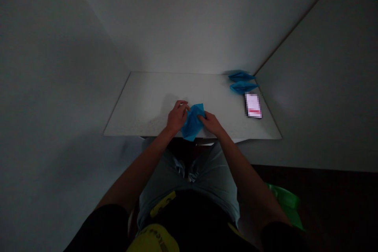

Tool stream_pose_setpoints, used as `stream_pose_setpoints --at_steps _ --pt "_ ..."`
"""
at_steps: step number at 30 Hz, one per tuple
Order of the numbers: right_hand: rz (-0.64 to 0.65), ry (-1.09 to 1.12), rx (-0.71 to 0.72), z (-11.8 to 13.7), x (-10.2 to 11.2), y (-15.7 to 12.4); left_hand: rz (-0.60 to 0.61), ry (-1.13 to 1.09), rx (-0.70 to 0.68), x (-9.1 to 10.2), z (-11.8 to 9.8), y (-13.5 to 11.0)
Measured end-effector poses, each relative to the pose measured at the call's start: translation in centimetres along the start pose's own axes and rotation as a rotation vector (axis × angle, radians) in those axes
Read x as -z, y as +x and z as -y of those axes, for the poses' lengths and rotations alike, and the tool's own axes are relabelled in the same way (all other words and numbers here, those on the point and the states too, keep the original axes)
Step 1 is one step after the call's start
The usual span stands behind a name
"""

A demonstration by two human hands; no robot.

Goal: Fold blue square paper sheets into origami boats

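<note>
Where the right hand [211,122] grips the blue sheet [191,125], fingertips hide.

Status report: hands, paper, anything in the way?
Right hand grips blue paper; left hand at its left side. Paper creased, at table's near edge. Phone, two folded papers off right.
</note>
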State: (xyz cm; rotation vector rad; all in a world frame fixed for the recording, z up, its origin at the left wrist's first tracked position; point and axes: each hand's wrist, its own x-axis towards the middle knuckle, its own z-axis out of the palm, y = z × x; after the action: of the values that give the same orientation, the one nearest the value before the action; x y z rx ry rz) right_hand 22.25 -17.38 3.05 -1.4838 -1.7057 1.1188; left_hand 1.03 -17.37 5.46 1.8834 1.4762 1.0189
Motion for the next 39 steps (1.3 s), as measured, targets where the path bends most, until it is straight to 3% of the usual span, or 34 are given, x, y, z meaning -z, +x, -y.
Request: stream_pose_setpoints --at_steps 6,14,18,23,29,35,39 --pt "0.001 0.084 0.098 -0.5 -0.6 -0.3 0.059 0.199 -0.047 -0.4 -1.3 0.2" --pt "-0.014 0.110 0.166 -1.7 -1.2 -1.0 0.140 0.234 -0.107 -1.4 -1.9 1.9" --pt "-0.059 0.117 0.139 -1.9 -1.0 -0.6 0.103 0.066 -0.037 -1.4 -2.2 2.7" --pt "-0.053 0.200 0.063 -2.5 -0.6 -0.1 0.009 -0.263 0.252 0.9 -1.3 4.3" --pt "-0.098 0.307 0.021 -2.2 -0.7 0.2 -0.262 -0.188 0.412 3.7 0.9 4.5" --pt "-0.149 0.265 0.060 -0.9 -1.1 0.1 -0.389 -0.116 0.349 3.5 2.7 3.0" --pt "-0.160 0.321 0.054 0.1 -1.3 0.1 -0.275 -0.249 0.273 3.0 3.2 2.7"
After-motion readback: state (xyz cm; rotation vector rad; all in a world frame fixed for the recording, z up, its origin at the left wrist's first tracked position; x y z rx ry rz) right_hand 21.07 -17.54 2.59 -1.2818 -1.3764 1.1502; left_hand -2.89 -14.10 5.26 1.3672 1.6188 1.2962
